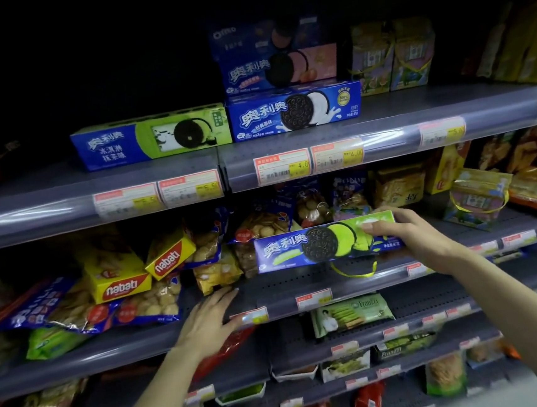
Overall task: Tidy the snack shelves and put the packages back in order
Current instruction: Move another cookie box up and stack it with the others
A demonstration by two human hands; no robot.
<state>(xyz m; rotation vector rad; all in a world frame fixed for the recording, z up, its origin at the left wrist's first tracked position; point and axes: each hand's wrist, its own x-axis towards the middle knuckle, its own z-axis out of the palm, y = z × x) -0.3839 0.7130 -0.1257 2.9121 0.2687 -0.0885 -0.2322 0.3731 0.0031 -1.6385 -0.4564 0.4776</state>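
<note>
My right hand point(408, 235) grips the right end of a long blue and green Oreo box point(310, 245), held level just above the middle shelf point(301, 282). My left hand point(206, 321) rests flat with straight fingers on the front edge of that same shelf, holding nothing. On the upper shelf point(160, 187) lie a matching blue and green Oreo box point(153, 140) and a blue and white Oreo box point(294, 110), with a pink Oreo box point(280, 67) stacked on top.
Yellow Nabati boxes point(117, 277) and blue biscuit bags point(74, 307) lie jumbled at the middle shelf's left. More biscuit bags point(313, 205) stand behind the held box. Gift packs with yellow ribbon point(476, 196) sit at the right. Green Franzzi packs point(350, 313) fill lower shelves.
</note>
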